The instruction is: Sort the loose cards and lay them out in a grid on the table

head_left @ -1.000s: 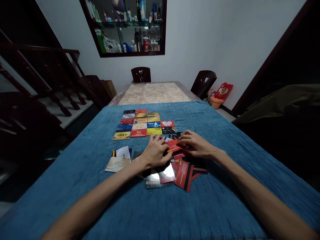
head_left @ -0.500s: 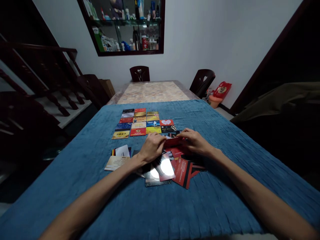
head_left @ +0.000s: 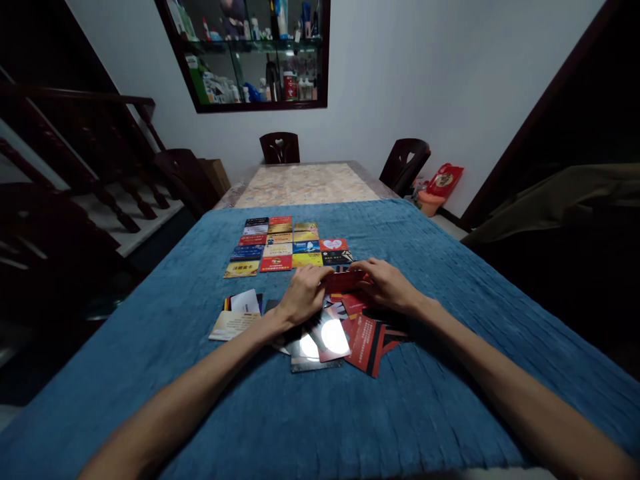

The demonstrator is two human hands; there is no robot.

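Observation:
Between my two hands a red card (head_left: 343,283) is held up, tilted on its long edge. My left hand (head_left: 306,291) pinches its left end, and my right hand (head_left: 384,284) grips the right end. Under and in front of them lies a loose heap of cards, among them a red card with a black stripe (head_left: 367,343) and a shiny card (head_left: 331,338) reflecting light. Left of my left hand rests a small pile topped by a gold card (head_left: 235,326) and a white card (head_left: 246,302). Beyond, several cards lie in rows, including a yellow card (head_left: 307,260) and a black card (head_left: 337,257).
A blue cloth (head_left: 165,320) covers the near part of the table; the far end shows a patterned top (head_left: 305,183). Dark chairs (head_left: 406,163) stand around it. A red bag (head_left: 445,180) sits on the floor at the right, and a glass cabinet (head_left: 260,53) is set in the wall.
The red card between my hands has tipped and shifted slightly left. My right hand has moved a little left and closer to my left hand. The laid-out cards have not moved.

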